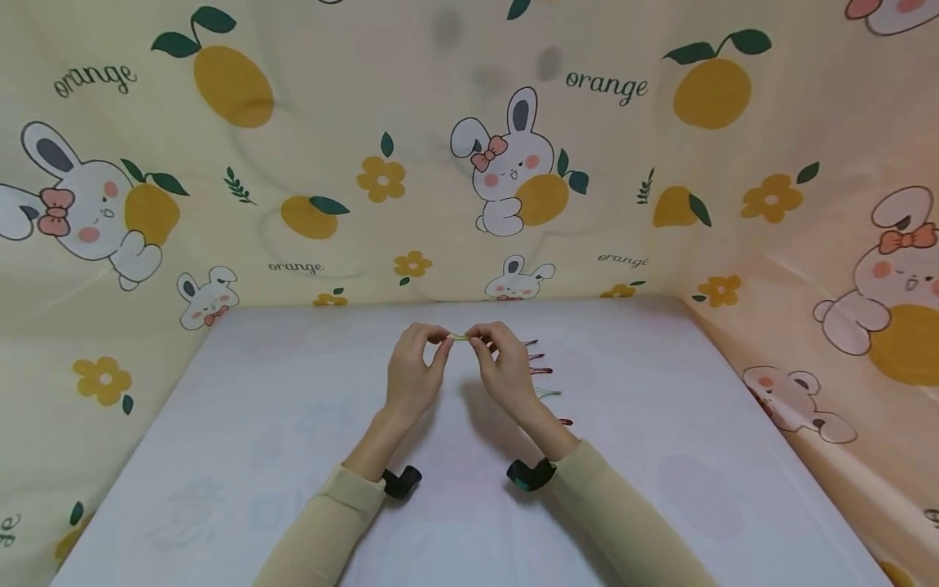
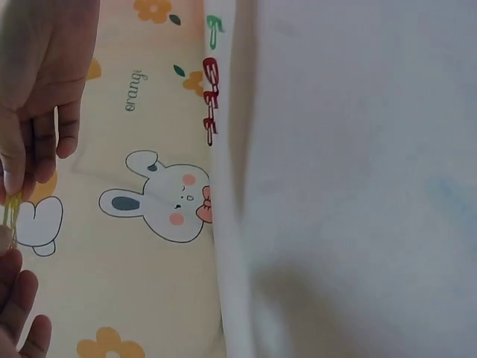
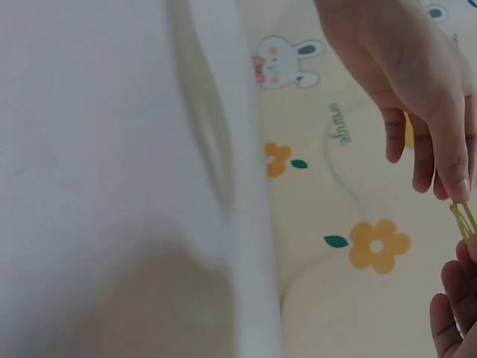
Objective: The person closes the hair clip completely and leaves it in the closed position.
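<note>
Both hands are raised over the far part of the white table, fingertips close together. Between them is a thin yellow hair clip [image 1: 460,337], held at its two ends. My left hand [image 1: 414,371] pinches one end between thumb and forefinger. At the other end, my right hand [image 1: 506,367] pinches it in the same manner. In the right wrist view the yellow hair clip [image 3: 463,220] shows as a narrow loop with its legs apart. The other fingers of both hands are loosely bent. Fingertips cover the clip's ends.
To the right of my right hand lies a row of several hair clips, among them a red clip [image 1: 541,371] and a green clip [image 1: 548,394]; the hand and forearm partly hide them. A patterned curtain [image 1: 433,106] rises behind the white table [image 1: 293,456].
</note>
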Available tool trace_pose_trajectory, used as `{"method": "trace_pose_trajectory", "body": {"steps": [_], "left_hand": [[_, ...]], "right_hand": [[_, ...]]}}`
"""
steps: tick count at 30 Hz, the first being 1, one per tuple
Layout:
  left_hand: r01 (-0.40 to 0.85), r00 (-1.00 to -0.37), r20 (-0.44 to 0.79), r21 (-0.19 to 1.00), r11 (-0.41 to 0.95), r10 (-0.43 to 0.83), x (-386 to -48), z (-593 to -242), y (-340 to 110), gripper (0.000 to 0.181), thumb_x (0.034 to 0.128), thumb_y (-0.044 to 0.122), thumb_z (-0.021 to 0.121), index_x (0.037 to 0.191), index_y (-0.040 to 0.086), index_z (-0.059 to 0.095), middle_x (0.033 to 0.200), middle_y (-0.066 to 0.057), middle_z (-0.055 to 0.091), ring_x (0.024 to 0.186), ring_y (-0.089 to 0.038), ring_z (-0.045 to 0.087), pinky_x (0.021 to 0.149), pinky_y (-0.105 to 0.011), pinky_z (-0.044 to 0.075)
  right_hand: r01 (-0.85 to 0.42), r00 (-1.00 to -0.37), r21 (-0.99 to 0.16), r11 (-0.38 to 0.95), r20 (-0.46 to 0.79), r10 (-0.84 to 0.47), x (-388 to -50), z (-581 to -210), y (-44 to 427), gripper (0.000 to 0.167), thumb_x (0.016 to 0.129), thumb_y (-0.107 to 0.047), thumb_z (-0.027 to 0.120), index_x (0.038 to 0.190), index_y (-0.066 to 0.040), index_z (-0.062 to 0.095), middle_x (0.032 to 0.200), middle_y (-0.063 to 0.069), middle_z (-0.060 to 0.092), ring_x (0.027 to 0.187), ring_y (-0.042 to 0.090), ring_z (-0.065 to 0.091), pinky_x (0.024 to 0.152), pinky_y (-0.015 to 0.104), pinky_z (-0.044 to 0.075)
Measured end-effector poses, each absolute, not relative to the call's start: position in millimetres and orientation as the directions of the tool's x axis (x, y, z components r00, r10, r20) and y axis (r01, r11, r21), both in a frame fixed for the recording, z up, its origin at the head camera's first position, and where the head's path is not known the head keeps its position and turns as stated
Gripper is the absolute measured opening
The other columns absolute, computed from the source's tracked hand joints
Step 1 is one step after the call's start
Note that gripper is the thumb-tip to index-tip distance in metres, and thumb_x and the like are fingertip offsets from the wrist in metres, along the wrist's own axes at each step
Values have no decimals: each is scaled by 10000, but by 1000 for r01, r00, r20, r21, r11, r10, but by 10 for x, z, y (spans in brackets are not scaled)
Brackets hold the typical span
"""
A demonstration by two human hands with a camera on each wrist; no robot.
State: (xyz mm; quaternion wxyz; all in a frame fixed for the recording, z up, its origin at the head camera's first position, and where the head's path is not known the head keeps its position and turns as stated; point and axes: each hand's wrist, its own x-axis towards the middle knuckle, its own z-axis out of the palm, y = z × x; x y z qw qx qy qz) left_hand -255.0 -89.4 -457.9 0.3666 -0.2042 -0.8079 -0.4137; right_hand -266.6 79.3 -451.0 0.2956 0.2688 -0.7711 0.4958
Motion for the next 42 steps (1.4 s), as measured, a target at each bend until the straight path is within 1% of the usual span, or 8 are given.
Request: {"method": "trace_pose_trajectory", "body": {"steps": [5,9,12,18,23,32,38,42], "left_hand": [[660,-611,791,515,547,-7,-2614,-4528,-961,249,955,100,765,1158,-7,670,1079,-148,677,1021,-308,642,872,-447,516],[694,-600,800,513,504,12,-2622,-4466,-1010,309,948,87,769,1223,-18,675,1162,-156,683,1095,-314,644,938,-457,522],[722,-583,812,499,479,33,-2613,-4429,-1025,303,944,56,760,1228,-19,689,1179,-153,692,1113,-317,649,965,-456,524],[760,-543,837,458,461,65,-2596,-4399,-1037,252,958,11,720,1209,-11,718,1156,-140,710,1117,-323,656,967,-462,527],[770,-523,850,437,464,68,-2591,-4398,-1036,228,953,-9,718,1180,-6,729,1128,-135,717,1092,-318,662,948,-454,538],[763,-537,841,454,459,61,-2586,-4430,-1034,158,936,-25,728,1092,1,739,1058,-104,725,1045,-292,667,925,-386,542],[766,-536,842,451,459,67,-2593,-4433,-1037,125,925,-25,742,1045,12,737,1012,-92,725,991,-270,667,863,-364,556],[768,-536,842,454,451,65,-2609,-4430,-1039,109,924,-34,739,1023,12,733,990,-88,722,958,-259,657,801,-414,559]], "right_hand": [[-721,-667,-601,346,737,-110,-2719,-4471,741,77,994,23,655,1046,0,708,968,139,694,848,246,639,732,286,530],[-758,-626,-578,302,774,-90,-2598,-4269,675,85,947,128,650,1001,75,689,936,210,682,825,326,638,736,268,508],[-791,-584,-547,273,808,-73,-2504,-4120,630,108,898,204,647,964,122,671,912,259,669,805,382,626,725,262,493],[-822,-538,-503,268,840,-73,-2512,-4095,604,130,881,219,652,958,115,669,907,245,664,802,359,615,710,301,503],[-821,-534,-496,281,842,-73,-2623,-4236,616,138,879,206,667,958,94,679,922,225,670,813,346,615,711,311,506],[-832,-533,-500,242,841,-96,-2723,-4409,680,145,929,100,697,1013,-16,723,984,136,706,860,273,644,735,304,530],[-829,-537,-502,245,837,-106,-2736,-4421,700,138,939,88,691,1014,-23,724,985,123,712,847,261,645,733,301,528],[-817,-555,-516,258,825,-107,-2760,-4422,689,146,909,121,704,993,2,719,961,156,711,833,274,644,729,297,519]]}}
